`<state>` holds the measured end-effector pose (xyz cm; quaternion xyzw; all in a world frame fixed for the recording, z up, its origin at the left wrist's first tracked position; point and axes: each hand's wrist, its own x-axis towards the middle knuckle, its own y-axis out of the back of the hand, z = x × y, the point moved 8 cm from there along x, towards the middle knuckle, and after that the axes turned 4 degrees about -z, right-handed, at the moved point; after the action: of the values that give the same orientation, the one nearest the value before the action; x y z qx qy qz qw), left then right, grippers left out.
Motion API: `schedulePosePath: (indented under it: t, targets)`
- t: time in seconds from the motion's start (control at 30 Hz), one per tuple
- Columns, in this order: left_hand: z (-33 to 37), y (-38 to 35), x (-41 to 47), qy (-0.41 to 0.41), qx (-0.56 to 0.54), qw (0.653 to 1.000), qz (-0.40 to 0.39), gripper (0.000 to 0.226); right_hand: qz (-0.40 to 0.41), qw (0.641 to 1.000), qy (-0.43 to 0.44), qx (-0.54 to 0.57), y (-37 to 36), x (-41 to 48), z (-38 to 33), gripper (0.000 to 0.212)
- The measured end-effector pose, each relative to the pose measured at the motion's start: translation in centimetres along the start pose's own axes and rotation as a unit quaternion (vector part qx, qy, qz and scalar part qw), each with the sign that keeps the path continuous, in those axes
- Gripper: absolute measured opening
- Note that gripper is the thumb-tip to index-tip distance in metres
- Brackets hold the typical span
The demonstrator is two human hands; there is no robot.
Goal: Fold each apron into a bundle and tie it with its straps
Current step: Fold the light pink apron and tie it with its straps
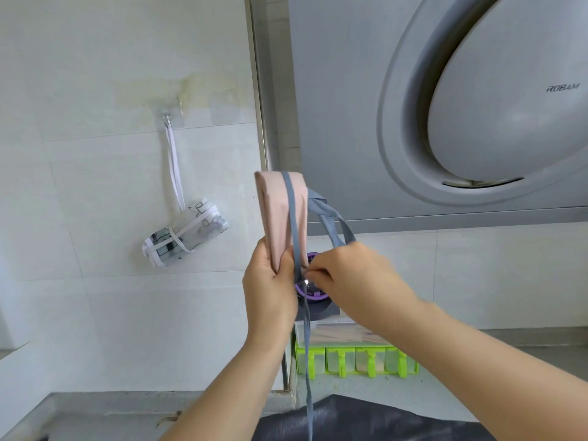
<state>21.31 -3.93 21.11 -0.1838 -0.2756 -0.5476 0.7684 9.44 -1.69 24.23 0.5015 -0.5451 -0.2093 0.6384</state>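
The folded pink apron [280, 214] is soft, matt cloth, and its grey-blue strap [294, 224] is flat woven tape. The wall tiles [95, 173] are white, smooth and shiny. The range hood [350, 90] has a satin grey, metal-looking skin. The green seasoning box [305, 361] is glossy plastic and the wall hook [167, 113] clear plastic.

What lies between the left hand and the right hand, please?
In the head view, the lower end of the pink apron bundle and its grey strap lie between the left hand and the right hand.
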Motion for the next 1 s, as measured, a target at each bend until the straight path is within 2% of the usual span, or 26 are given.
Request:
schedulePosePath:
  t: [0.07, 0.17, 0.27, 0.37, 0.5, 0.6, 0.67, 0.8, 0.93, 1.0]
  targets:
    - [0.1, -0.4, 0.1, -0.013, 0.011, 1.000, -0.011, 0.009, 0.045, 0.999, 0.021, -0.013, 1.1, 0.3, 0.0, 0.022]
    - [0.5, -0.9, 0.4, -0.013, 0.000, 1.000, -0.028, 0.007, 0.068, 0.987, 0.034, 0.141, 1.7, 0.9, 0.7, 0.012]
    - [1.0, -1.7, 0.7, -0.004, -0.019, 0.998, -0.061, 0.014, -0.002, 0.942, -0.013, 0.334, 1.4, 1.6, 1.9, 0.009]
    - [1.8, -2.0, 1.2, -0.016, -0.018, 0.997, -0.075, 0.013, -0.054, 0.887, -0.044, 0.456, 1.5, 2.0, 2.7, 0.009]
    - [2.5, -2.4, 1.6, -0.016, -0.025, 0.995, -0.097, 0.021, -0.100, 0.852, -0.027, 0.513, 1.8, 2.0, 2.9, 0.009]
    - [1.8, -2.4, 2.0, -0.001, -0.036, 0.994, -0.099, 0.021, -0.149, 0.837, -0.002, 0.527, 1.7, 1.5, 2.7, 0.026]
    - [1.1, -2.3, 2.1, 0.019, -0.052, 0.994, -0.091, 0.016, -0.150, 0.843, 0.003, 0.516, 1.8, 1.5, 2.8, 0.029]
    - [0.2, -3.1, 1.7, 0.053, -0.098, 0.985, -0.129, 0.015, -0.041, 0.900, 0.008, 0.435, 2.7, 1.9, 3.2, 0.006]
    - [0.6, -3.7, 1.3, 0.051, -0.110, 0.980, -0.160, 0.014, 0.060, 0.925, 0.003, 0.375, 3.3, 2.0, 3.4, 0.008]
    - [0.9, -3.7, 1.2, 0.050, -0.116, 0.977, -0.171, 0.014, 0.119, 0.923, -0.016, 0.366, 3.7, 1.9, 4.0, 0.021]
